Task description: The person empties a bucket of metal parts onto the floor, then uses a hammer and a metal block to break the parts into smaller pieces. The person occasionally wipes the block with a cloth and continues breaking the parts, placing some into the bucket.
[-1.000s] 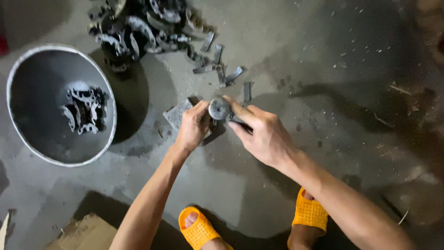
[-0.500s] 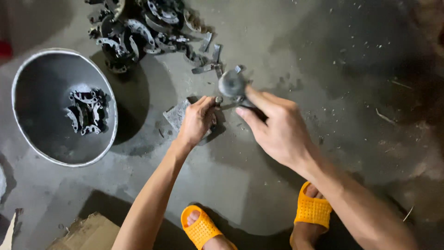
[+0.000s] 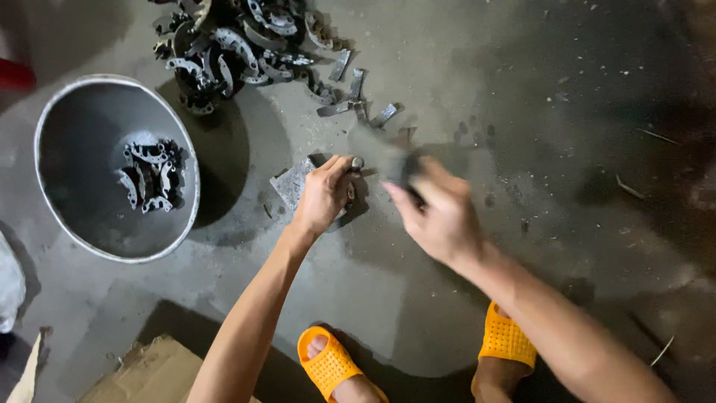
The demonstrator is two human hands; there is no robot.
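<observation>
My left hand pinches a small metal piece against a flat grey metal block lying on the concrete floor. My right hand grips a hammer, which is blurred by motion just right of and above the small piece. The hammer's head shows only as a grey smear. Both hands are close together over the block.
A round grey metal basin at the left holds several curved metal parts. A heap of similar parts lies at the top. Orange sandals are below, and cardboard at the bottom left.
The hammer rose up and away half a second ago and now swings back down toward the held piece, blurred. My left hand stays on the block.
</observation>
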